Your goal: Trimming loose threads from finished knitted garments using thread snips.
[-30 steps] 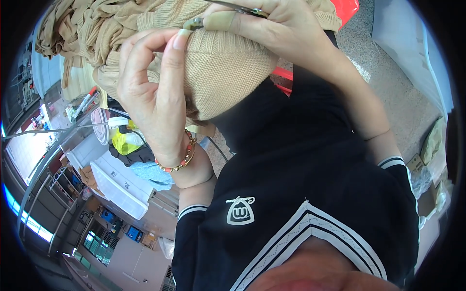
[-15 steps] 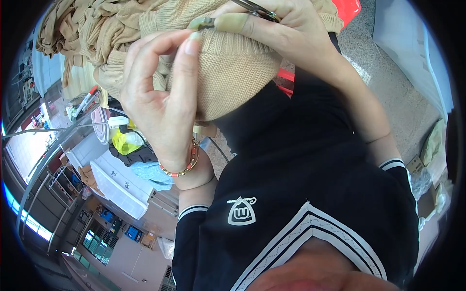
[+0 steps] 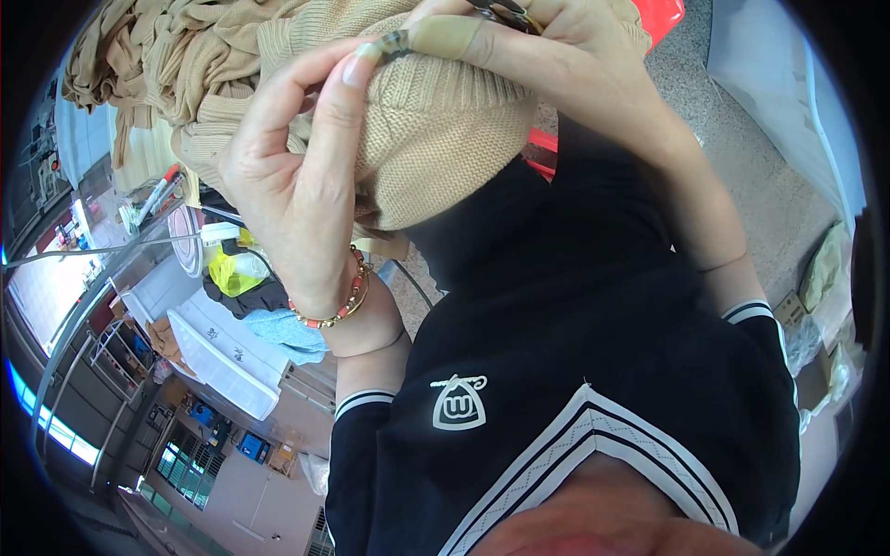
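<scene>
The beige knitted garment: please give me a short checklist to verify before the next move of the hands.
1. Left hand pinches the beige knitted garment at its top: ok.
2. Right hand grip on the small dark tool: cannot tell, mostly cut off by the picture edge.
3. Fingertips apart from the tool tip: cannot tell.
4. Knit stretched smooth under the fingers: ok.
5. Beaded bracelet away from the knit: ok.

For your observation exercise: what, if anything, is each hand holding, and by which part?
Left hand pinches the beige knitted garment at its top fold; right hand grips a small dark tool there.
</scene>
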Action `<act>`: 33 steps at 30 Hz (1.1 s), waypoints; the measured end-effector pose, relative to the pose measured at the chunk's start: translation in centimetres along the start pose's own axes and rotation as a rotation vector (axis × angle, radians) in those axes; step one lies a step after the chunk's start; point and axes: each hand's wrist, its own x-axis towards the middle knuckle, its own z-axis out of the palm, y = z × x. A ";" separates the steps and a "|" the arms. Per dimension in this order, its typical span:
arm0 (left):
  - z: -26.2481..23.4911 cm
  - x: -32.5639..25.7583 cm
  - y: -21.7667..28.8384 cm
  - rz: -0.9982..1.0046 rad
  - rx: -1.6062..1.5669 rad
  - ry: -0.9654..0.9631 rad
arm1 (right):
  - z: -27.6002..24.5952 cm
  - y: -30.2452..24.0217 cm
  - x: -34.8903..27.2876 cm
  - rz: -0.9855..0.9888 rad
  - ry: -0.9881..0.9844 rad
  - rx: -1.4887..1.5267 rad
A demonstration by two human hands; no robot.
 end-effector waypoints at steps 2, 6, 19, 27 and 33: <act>0.1 -0.1 -0.2 -0.013 -0.011 0.023 | -0.5 -1.4 -0.2 -0.189 0.040 -0.321; 0.1 -0.4 0.0 -0.049 0.006 0.040 | -0.6 -1.6 -0.5 -0.168 0.043 -0.100; 0.6 -0.3 0.1 -0.015 -0.027 0.077 | -1.8 1.3 0.2 -0.986 0.094 -0.597; 0.4 -0.3 0.2 -0.009 0.052 0.058 | -2.1 2.6 1.1 -0.999 0.087 -0.610; 0.3 -0.2 -0.2 0.033 0.053 0.027 | -2.0 2.2 2.2 -1.040 0.059 -0.555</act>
